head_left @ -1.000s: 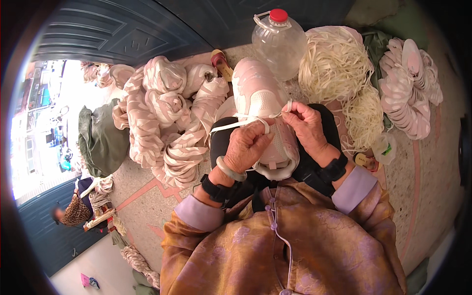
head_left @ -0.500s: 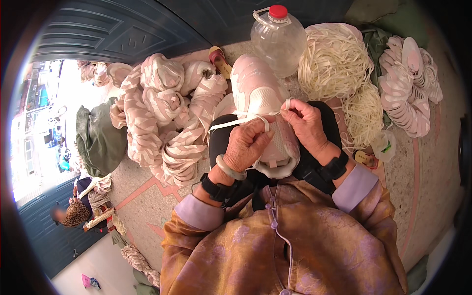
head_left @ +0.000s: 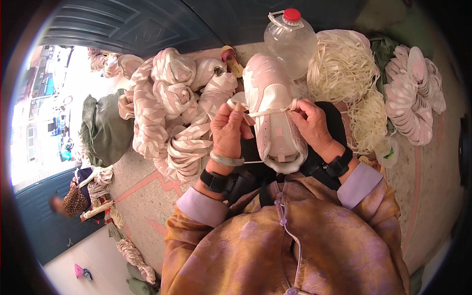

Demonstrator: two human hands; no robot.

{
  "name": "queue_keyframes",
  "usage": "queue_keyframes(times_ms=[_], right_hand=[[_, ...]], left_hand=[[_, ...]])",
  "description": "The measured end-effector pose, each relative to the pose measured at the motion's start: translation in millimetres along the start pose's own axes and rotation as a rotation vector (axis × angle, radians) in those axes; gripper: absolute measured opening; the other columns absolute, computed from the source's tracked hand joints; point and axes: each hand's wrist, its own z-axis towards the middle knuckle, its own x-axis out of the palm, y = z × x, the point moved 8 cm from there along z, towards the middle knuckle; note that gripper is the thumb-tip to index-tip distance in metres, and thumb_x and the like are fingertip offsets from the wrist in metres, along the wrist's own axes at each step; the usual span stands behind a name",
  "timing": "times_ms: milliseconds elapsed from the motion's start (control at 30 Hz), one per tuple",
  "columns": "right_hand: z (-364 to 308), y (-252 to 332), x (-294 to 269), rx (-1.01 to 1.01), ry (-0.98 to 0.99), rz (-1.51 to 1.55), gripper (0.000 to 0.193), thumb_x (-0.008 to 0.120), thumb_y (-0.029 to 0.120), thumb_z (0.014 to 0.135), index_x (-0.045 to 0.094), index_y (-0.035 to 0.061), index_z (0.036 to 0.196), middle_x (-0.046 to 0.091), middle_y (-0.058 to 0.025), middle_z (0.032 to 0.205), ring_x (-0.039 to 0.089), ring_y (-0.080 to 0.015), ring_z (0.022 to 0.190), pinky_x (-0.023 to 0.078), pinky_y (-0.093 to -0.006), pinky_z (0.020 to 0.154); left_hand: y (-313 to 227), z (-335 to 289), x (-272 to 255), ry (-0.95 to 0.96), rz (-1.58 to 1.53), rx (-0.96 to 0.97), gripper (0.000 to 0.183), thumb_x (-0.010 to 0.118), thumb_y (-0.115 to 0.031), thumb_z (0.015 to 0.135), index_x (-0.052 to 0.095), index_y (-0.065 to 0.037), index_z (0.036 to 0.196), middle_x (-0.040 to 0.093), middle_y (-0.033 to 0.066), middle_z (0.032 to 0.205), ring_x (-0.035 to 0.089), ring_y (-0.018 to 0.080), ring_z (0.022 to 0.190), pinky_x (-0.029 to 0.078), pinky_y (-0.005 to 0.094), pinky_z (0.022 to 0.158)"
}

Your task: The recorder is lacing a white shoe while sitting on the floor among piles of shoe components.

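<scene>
A pink and white sneaker upper [head_left: 269, 91] lies across my lap, toe pointing away from me and heel toward me. A flat white shoelace [head_left: 269, 112] runs straight across it, just below the mesh toe area. My left hand [head_left: 227, 132] is beside the upper's left edge, its thumb and fingers pinched on one end of the lace. At the right edge, my right hand [head_left: 310, 124] pinches the other end, with a small loop of lace standing up at the fingertips. Eyelets show along the left side of the upper.
Coiled stacks of similar uppers [head_left: 172, 93] lie at left, more uppers [head_left: 408, 110] at far right. A heap of pale laces [head_left: 339, 64] sits right of a clear red-capped jug [head_left: 290, 46]. A green sack [head_left: 103, 130] and another person [head_left: 76, 199] are at left.
My left hand has moved left and turned upward, drawing the lace out to the upper's left side. My right hand stays pinched at the right edge. The whole view has shifted slightly.
</scene>
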Motion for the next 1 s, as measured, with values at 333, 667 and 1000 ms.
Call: queue_keyframes(times_ms=[333, 667, 1000], right_hand=[[-13.4, 66.5, 0.6, -0.449, 0.138, -0.382, 0.021, 0.069, 0.019, 0.072, 0.064, 0.0120, 0.091, 0.052, -0.0018, 0.080, 0.054, -0.0210, 0.074, 0.041, -0.0394, 0.076], [-9.9, 83.2, 29.2, -0.608, 0.294, -0.716, 0.037, 0.071, 0.024, 0.072, 0.059, 0.0119, 0.105, 0.047, -0.0036, 0.089, 0.051, -0.0215, 0.085, 0.035, -0.0486, 0.093], [-7.6, 80.0, 29.5, -0.568, 0.296, -0.684, 0.046, 0.072, 0.021, 0.071, 0.057, 0.0117, 0.114, 0.049, -0.0033, 0.093, 0.052, -0.0212, 0.087, 0.033, -0.0500, 0.096]], left_hand=[[28.4, -6.5, -2.5, -0.033, -0.074, -0.111, 0.014, 0.057, -0.018, 0.093, 0.061, -0.005, 0.090, 0.064, 0.0041, 0.073, 0.056, 0.0086, 0.054, 0.042, 0.0191, 0.048], [28.9, 2.7, 8.2, -0.085, -0.107, 0.064, 0.007, 0.059, -0.012, 0.091, 0.058, -0.007, 0.087, 0.056, -0.0024, 0.065, 0.047, 0.0036, 0.050, 0.037, 0.0176, 0.047], [33.6, 5.1, 5.4, -0.053, 0.024, 0.140, 0.005, 0.055, -0.004, 0.090, 0.056, -0.005, 0.095, 0.056, -0.0017, 0.069, 0.049, 0.0040, 0.054, 0.040, 0.0177, 0.049]])
